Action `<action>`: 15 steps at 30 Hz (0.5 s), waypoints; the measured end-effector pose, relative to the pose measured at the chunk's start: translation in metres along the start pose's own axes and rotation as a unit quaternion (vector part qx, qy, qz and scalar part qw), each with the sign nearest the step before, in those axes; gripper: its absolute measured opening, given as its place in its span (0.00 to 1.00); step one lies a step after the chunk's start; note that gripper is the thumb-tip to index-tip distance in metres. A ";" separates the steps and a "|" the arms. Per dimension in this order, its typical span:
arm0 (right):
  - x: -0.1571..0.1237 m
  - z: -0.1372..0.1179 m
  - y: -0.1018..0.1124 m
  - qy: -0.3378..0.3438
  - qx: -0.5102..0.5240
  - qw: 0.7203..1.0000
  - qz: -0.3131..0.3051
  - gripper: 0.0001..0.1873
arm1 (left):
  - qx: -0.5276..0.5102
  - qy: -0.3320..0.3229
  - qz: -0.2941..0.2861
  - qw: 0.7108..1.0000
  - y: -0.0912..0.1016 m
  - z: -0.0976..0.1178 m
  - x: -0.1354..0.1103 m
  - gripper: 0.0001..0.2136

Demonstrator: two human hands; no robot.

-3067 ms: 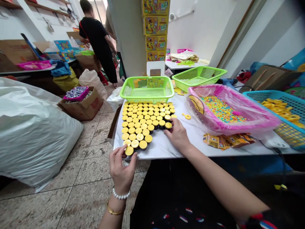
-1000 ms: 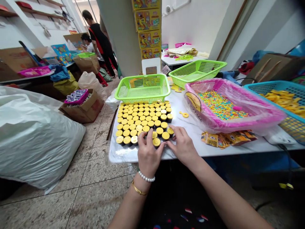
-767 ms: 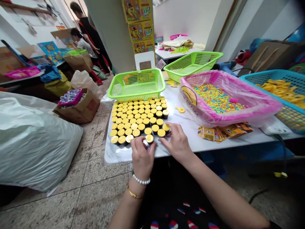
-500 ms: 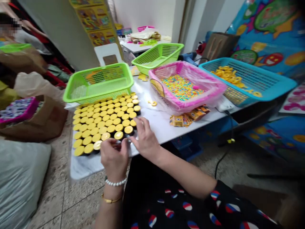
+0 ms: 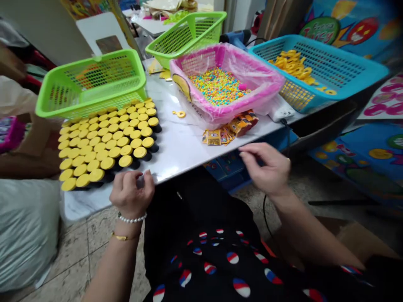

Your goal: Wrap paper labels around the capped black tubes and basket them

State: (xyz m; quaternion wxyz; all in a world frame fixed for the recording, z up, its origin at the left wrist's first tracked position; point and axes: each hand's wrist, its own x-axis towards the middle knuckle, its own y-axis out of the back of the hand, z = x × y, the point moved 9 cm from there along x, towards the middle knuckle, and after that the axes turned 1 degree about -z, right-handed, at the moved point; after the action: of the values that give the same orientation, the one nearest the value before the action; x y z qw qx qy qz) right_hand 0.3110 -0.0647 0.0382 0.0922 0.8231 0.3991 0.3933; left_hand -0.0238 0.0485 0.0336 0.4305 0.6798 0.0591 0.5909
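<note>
My left hand (image 5: 132, 189) is at the table's front edge, fingers curled toward the thumb. Something small and greyish seems to lie between them, too small to name. Just beyond it stand rows of small black containers with yellow round lids (image 5: 101, 154), packed close together. My right hand (image 5: 267, 167) hovers past the front edge, to the right, thumb and forefinger brought together; whether anything is pinched there I cannot make out. Nearest to it on the table are orange printed packets (image 5: 220, 135).
Behind the packets stands a pink plastic-lined basket (image 5: 267, 93) of colourful candy beads (image 5: 220, 86). A blue basket (image 5: 355, 75) holds yellow rings (image 5: 292, 65). Two green baskets (image 5: 94, 105) stand at the back. A yellow ring piece (image 5: 179, 113) lies mid-table. A cable hangs at right.
My right hand has moved away from my left hand and the yellow-lidded containers, rightward past the table edge. My left hand stays near the containers' front row. The view has tilted down and shifted.
</note>
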 end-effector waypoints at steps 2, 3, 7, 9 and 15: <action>0.000 0.026 0.020 -0.083 0.027 0.996 0.033 0.07 | -0.011 0.011 -0.017 1.000 0.000 -0.001 0.000 0.06; -0.003 0.035 0.020 -0.114 0.037 0.993 0.022 0.08 | -0.021 0.013 -0.022 0.999 0.001 0.000 0.000 0.05; -0.014 0.035 -0.004 -0.095 -0.004 0.990 -0.107 0.08 | -0.083 0.031 -0.039 0.995 0.008 0.000 0.003 0.05; -0.014 0.014 -0.019 -0.011 -0.046 0.985 -0.165 0.07 | -0.122 0.053 -0.048 0.990 0.010 -0.004 0.005 0.06; -0.023 -0.038 -0.059 0.134 -0.041 0.950 -0.279 0.07 | -0.262 0.122 -0.126 0.949 0.008 -0.019 0.008 0.06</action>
State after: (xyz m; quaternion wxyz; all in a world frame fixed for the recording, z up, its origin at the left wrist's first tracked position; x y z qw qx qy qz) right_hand 0.2404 -0.0484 0.0237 0.1776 0.6138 0.6053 0.4747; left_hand -0.0414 0.0579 0.0436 0.6535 0.4528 0.0398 0.6053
